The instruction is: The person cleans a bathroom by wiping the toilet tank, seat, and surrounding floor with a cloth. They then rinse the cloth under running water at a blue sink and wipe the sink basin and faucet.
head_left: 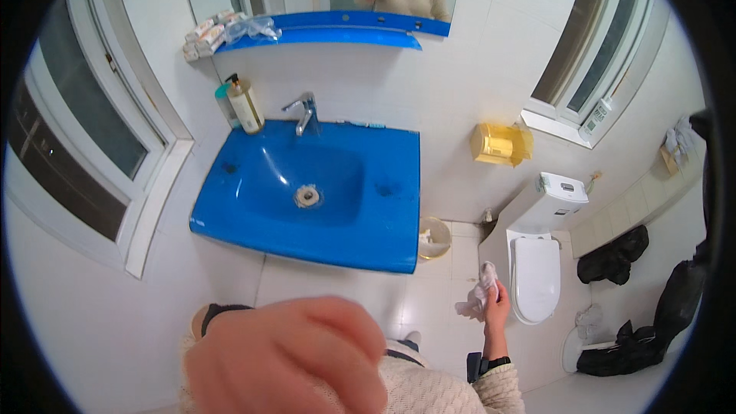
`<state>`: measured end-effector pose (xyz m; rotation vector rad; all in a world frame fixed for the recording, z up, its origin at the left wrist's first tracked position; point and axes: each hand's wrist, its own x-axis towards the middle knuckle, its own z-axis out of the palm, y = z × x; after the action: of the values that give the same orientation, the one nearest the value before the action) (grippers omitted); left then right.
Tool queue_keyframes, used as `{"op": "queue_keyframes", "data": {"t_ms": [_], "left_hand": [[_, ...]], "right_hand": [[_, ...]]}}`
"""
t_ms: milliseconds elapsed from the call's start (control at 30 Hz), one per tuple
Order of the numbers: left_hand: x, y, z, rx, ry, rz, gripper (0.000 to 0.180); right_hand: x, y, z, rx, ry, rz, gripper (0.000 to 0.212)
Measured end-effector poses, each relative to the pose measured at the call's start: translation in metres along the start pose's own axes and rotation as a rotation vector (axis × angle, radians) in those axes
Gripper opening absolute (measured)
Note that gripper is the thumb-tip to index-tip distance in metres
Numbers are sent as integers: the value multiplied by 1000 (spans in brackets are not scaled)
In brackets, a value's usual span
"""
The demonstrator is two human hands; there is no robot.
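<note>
1. Head view, the only one. Right hand (498, 305): fingers clamped on a crumpled white wad (477, 299). Wad sticks out past the fingertips, loose folds hanging to the hand's left, above the floor.
2. Around the right hand: white toilet (536, 284) just to its right, lid down. Waste bin (443, 249) beyond it and to the left. Yellow tissue holder (497, 146) further out, on the wall.
3. Left hand (287, 353): close to the lens, blurred, back of it toward us. Looks curled in, but can't tell if the fingers are together or around something. Blue worktop (399, 211) with sunken basin lies beyond it; tap (307, 116) and pump bottle (247, 109) along the far edge.
4. Progress, my read: pick-up done, wad firmly gripped. Release not done. No visible contact between wad and worktop or bin. Amount left: can't be judged from here.
5. Hidden: left palm and fingertips, part of the wad behind the right fingers, floor under the left hand. Black bags (613, 257) well right of the right hand sit near the dark rim, detail lost.
</note>
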<state>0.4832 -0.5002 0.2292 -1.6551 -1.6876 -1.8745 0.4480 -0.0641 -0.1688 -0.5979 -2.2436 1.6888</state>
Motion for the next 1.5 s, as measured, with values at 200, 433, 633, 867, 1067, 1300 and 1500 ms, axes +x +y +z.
{"op": "queue_keyframes", "data": {"t_ms": [200, 433, 633, 867, 1067, 1300, 1500], "left_hand": [[-60, -50, -44, 283, 367, -308, 14], [-187, -171, -37, 102, 477, -1098, 21], [-181, -224, -12, -76, 296, -1180, 28], [-106, -292, 39, -52, 183, -1139, 29], [-42, -352, 120, -114, 39, -1164, 29], [0, -401, 184, -169, 23, -1230, 30], [18, -455, 189, -166, 57, -1237, 28]], "right_hand": [[-30, -41, 39, 163, -47, 23, 36], [-55, -22, -21, 118, 208, 85, 36], [-68, -12, -90, 424, 397, 224, 38], [-58, 15, -165, 529, 368, 280, 41], [-27, 60, -248, 821, 264, 327, 41], [81, 15, -263, 861, 101, 297, 49], [215, 11, -254, 491, 214, 100, 48]]}}
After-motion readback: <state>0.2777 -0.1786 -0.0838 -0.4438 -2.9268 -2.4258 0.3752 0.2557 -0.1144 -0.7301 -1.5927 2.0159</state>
